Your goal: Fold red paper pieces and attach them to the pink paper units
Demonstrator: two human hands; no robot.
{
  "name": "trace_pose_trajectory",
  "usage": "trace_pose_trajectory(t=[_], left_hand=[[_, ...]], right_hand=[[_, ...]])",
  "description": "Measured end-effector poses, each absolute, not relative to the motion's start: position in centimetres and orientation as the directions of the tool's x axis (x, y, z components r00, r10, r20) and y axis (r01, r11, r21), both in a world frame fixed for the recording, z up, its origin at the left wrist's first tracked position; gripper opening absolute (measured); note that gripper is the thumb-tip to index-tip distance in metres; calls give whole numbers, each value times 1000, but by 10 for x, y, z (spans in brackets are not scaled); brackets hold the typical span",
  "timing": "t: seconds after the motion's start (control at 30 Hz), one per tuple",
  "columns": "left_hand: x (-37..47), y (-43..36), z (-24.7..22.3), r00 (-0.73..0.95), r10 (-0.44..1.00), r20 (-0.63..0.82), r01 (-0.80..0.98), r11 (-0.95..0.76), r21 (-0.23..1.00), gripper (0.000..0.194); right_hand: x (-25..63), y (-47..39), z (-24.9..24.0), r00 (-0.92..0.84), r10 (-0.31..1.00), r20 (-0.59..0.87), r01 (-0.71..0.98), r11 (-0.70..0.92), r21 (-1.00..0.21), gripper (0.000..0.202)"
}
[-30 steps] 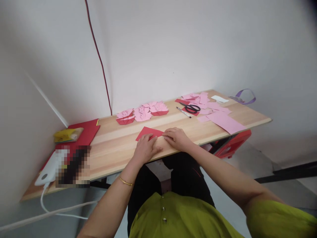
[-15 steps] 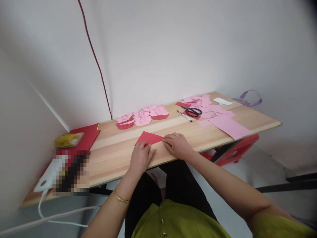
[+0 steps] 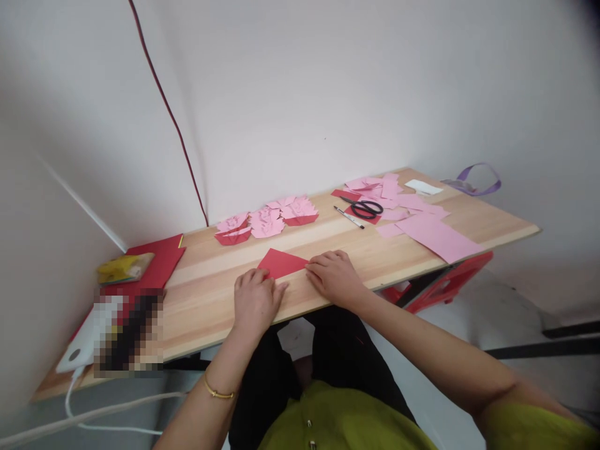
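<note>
- Lying near the front edge of the bench [image 3: 201, 306], between the two hands: the red paper [image 3: 285, 262], its visible part roughly triangular.
- Left hand [image 3: 257, 297]: fingers bent over the near left part of the red paper, thumb standing apart from them; a bracelet [image 3: 218, 393] circles the forearm.
- Right hand [image 3: 338, 278]: fingertips together at the paper's right corner; whether they pinch it or only press cannot be told.
- Beyond the hands, near the wall: a row of pink-and-red cutouts [image 3: 266, 223].
- Toward the right: scissors [image 3: 360, 204] over red scraps [image 3: 344, 195], a pen [image 3: 349, 217] just beside them, and overlapping pink sheets [image 3: 440, 237].
- Left end: a yellow packet [image 3: 122, 269] on red sheets [image 3: 162, 262]; nearer, a white device [image 3: 76, 357], partly pixelated, with its cable [image 3: 68, 400].
</note>
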State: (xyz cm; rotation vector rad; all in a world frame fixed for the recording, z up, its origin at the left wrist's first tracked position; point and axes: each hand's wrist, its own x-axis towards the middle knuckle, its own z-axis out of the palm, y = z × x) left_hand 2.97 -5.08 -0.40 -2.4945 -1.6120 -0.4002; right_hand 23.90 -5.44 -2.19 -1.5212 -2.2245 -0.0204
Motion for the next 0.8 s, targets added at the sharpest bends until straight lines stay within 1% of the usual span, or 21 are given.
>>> trace_pose_trajectory(t=[0.13, 0.17, 0.23, 0.3, 0.37, 0.43, 0.5, 0.63, 0.8], left_hand=[[50, -43, 6, 368, 899, 238, 923, -383, 21, 53], [54, -41, 6, 382, 895, 231, 917, -398, 27, 57], [62, -37, 2, 483, 851, 204, 863, -502, 51, 67], [68, -33, -6, 616, 776, 131, 773, -628, 88, 79], [71, -30, -15, 673, 737, 61, 730, -675, 109, 88], [72, -28, -22, 683, 730, 9, 725, -679, 114, 94], [69, -27, -24, 682, 731, -23, 728, -677, 109, 97], [53, -23, -22, 667, 744, -40, 745, -664, 69, 99], [14, -27, -14, 630, 773, -77, 775, -631, 14, 91]], right_hand=[[240, -54, -22, -315, 881, 354, 889, 404, -216, 33], [240, -54, -22, -318, 881, 349, 889, 405, -213, 33], [240, -53, -22, -324, 884, 337, 891, 404, -205, 33], [240, -53, -22, -325, 888, 327, 895, 400, -199, 32], [241, -53, -22, -324, 889, 322, 896, 398, -196, 32], [241, -52, -22, -323, 890, 323, 896, 397, -197, 33], [242, -52, -22, -322, 890, 323, 896, 397, -201, 32], [242, -55, -22, -316, 892, 323, 898, 391, -201, 30], [246, -60, -19, -326, 898, 295, 903, 388, -183, 30]])
